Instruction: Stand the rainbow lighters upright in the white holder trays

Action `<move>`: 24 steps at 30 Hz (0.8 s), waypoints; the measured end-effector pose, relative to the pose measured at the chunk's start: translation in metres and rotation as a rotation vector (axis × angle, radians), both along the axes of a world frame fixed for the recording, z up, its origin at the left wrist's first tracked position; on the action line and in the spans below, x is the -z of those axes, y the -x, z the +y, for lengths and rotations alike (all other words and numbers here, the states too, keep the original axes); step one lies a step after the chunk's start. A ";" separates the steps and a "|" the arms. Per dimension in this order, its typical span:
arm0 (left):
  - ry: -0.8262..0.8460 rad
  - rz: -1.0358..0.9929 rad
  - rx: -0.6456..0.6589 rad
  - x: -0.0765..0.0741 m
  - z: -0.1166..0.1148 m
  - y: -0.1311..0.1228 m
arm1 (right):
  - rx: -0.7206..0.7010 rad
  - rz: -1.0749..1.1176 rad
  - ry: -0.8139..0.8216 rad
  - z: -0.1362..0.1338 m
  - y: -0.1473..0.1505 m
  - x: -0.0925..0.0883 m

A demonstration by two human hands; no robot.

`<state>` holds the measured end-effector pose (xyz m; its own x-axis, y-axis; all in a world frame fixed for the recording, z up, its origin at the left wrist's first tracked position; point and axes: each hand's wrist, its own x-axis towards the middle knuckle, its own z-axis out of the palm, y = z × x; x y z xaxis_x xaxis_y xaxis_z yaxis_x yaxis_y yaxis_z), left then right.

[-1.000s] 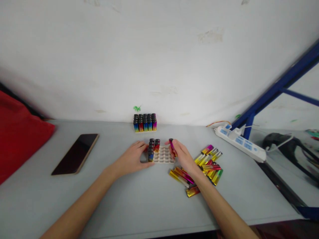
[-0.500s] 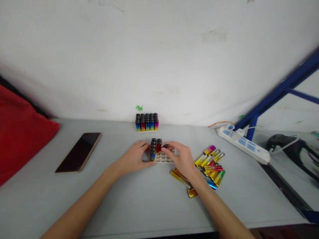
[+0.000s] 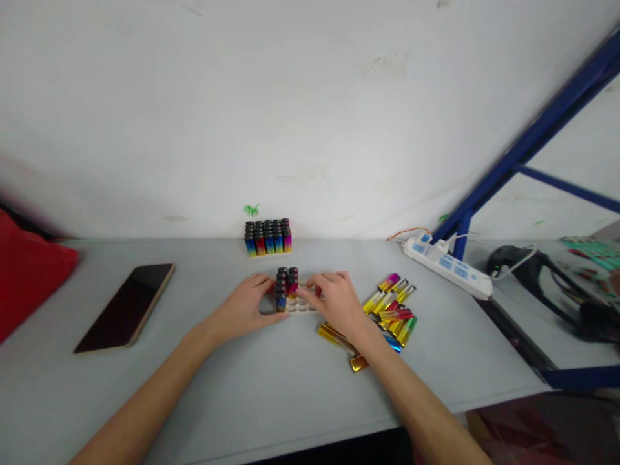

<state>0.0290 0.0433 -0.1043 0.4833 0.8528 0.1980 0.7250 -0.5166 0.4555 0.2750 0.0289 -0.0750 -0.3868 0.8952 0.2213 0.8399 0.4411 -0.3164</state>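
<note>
Black-topped lighters (image 3: 281, 290) stand upright in two rows at the left end of a white tray with round holes (image 3: 301, 309). My left hand (image 3: 247, 303) grips that end of the tray, its thumb along the front edge and its fingers at the far left side. My right hand (image 3: 334, 300) is over the tray's right part with thumb and fingers apart. Its thumb tip is at the front of the second row, by a purple lighter (image 3: 292, 289); whether it touches is hard to tell. Some holes are hidden under the right hand.
A full block of upright lighters (image 3: 268, 239) stands by the wall. Loose shiny lighters (image 3: 392, 313) lie piled right of my right hand. A phone (image 3: 126, 307) lies left, near a red cloth (image 3: 29, 271). A power strip (image 3: 448, 266) and blue metal frame (image 3: 489, 184) are at right.
The lighter that my right hand held tilted now stands in the second row, and the fingers have parted from it. My left hand stays at the tray. The view has shifted right.
</note>
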 end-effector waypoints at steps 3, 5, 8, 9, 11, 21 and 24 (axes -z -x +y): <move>0.024 0.005 -0.007 0.001 0.002 0.001 | 0.205 -0.043 0.053 -0.001 -0.033 -0.008; 0.030 0.006 -0.016 0.001 0.003 0.001 | 0.366 -0.117 0.095 -0.005 -0.059 -0.012; 0.027 0.006 -0.012 0.002 0.004 0.001 | 0.540 -0.208 0.143 -0.015 -0.090 -0.012; 0.023 0.007 -0.008 0.002 0.004 0.001 | 0.568 -0.240 0.159 -0.019 -0.096 -0.012; 0.015 0.009 -0.008 0.002 0.004 0.001 | 0.577 -0.302 0.185 -0.025 -0.101 -0.010; 0.009 -0.007 -0.023 0.002 0.003 0.000 | 0.365 -0.147 0.209 -0.003 -0.067 0.003; -0.012 0.002 -0.024 0.004 0.003 0.000 | 0.211 0.088 0.231 0.019 -0.061 0.003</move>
